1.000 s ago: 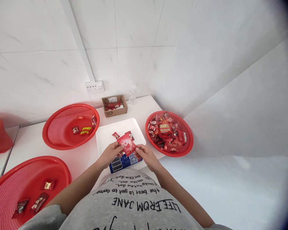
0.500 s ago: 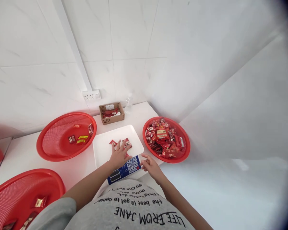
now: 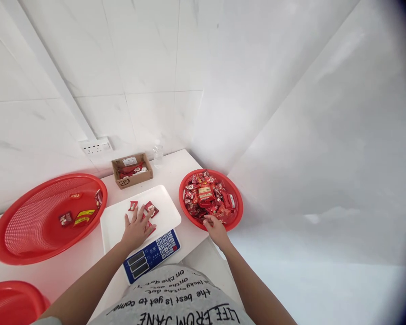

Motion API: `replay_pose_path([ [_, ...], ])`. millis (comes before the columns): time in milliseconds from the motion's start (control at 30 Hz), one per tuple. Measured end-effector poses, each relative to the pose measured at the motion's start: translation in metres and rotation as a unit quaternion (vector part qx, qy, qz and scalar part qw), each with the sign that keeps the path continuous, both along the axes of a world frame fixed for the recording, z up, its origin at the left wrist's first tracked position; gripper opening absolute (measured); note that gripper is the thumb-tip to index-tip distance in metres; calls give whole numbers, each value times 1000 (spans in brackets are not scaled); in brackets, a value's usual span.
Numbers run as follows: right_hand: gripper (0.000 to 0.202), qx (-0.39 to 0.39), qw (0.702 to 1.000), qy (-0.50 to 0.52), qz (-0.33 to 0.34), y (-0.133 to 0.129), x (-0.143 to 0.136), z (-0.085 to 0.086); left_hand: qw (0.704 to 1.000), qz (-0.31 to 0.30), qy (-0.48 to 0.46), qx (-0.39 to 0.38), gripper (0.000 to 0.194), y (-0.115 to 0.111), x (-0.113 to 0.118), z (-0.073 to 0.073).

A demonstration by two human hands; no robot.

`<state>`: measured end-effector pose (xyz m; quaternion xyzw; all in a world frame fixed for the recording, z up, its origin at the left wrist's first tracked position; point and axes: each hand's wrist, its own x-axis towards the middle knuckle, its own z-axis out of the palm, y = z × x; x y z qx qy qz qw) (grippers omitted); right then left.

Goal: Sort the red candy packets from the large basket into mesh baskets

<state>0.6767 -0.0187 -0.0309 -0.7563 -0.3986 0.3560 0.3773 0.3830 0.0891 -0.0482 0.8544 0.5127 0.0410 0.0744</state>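
My left hand (image 3: pixel 134 231) lies with its fingers spread over the white tray of a digital scale (image 3: pixel 112 222), open, resting on small red packets. One red packet (image 3: pixel 152 208) is at its fingertips, a smaller red packet (image 3: pixel 133 206) lies just beyond, and another is partly under the hand. My right hand (image 3: pixel 218 232) is at the near rim of the right red basket (image 3: pixel 241 205), its fingers bent together over the packets. Whatever those fingers hold is too small to make out. Red wrapped packets (image 3: pixel 206 193) are heaped in this basket.
A large red basket (image 3: pixel 30 216) with a few packets stands left of the scale, another red basket (image 3: pixel 13 302) nearer me. Behind the scale are a cardboard box (image 3: pixel 132 177) and a clear bottle (image 3: pixel 158 153). The wall meets the table's back.
My right hand has moved from beside the scale's keypad to the right basket, its fingers drawing together. My left hand stays on the tray. The view has turned to the right.
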Motion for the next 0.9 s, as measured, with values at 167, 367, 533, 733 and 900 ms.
replay_pose_path([
  [167, 36, -78, 990, -27, 113, 34, 13, -11, 999, 28, -25, 35, 54, -37, 0, 4],
  [367, 56, -102, 967, -108, 206, 74, 5, -34, 998, 34, -23, 43, 53, -71, -3, 2],
  [533, 62, -177, 938, -183, 237, 89, 8, -49, 996, 67, -24, 45, 53, -88, 3, 8],
  [733, 62, -201, 926, -205, 247, 94, 10, -54, 995, 99, -27, 20, 50, -106, 11, 16],
  [900, 68, -153, 934, -209, 245, 93, 15, -49, 992, 119, -36, 4, 47, -110, 17, 16],
])
